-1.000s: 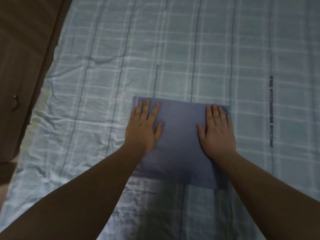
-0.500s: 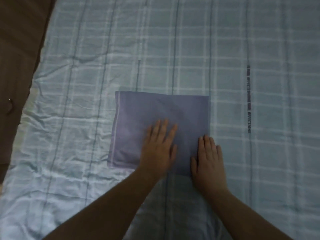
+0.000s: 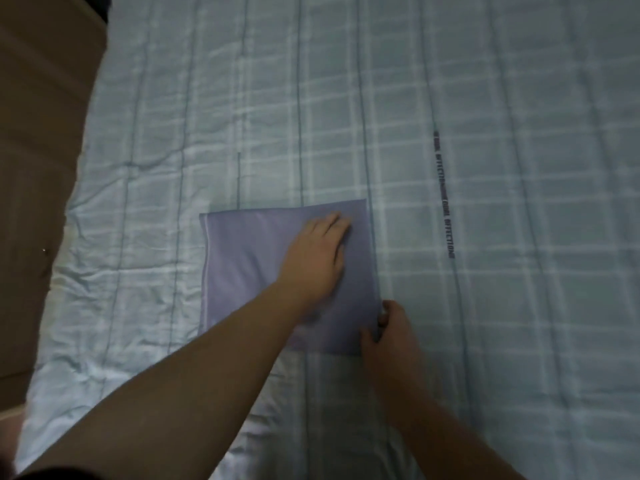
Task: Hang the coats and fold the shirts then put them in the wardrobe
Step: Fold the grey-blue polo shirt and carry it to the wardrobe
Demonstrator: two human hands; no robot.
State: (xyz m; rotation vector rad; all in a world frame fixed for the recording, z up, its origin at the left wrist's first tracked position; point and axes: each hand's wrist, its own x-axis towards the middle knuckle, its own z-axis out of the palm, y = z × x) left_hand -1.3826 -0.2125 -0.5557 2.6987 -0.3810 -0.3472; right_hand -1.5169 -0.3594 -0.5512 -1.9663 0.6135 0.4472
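A folded lavender cotton shirt (image 3: 249, 268) (a smooth rectangle) lies on the pale-blue plaid bedsheet (image 3: 485, 306); the left hand (image 3: 313, 258) presses flat, fingers extended, while the right hand (image 3: 389, 336) pinches its near-right corner.

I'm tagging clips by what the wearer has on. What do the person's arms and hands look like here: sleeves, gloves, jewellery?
Both arms are bare from wrist to the frame edge: no sleeve shows on either forearm. The left hand and right hand wear no gloves, and no watch, bracelet or ring can be seen, though the dim, soft picture could hide something small. A dark patch at the bottom-left corner may be clothing; I can't tell.
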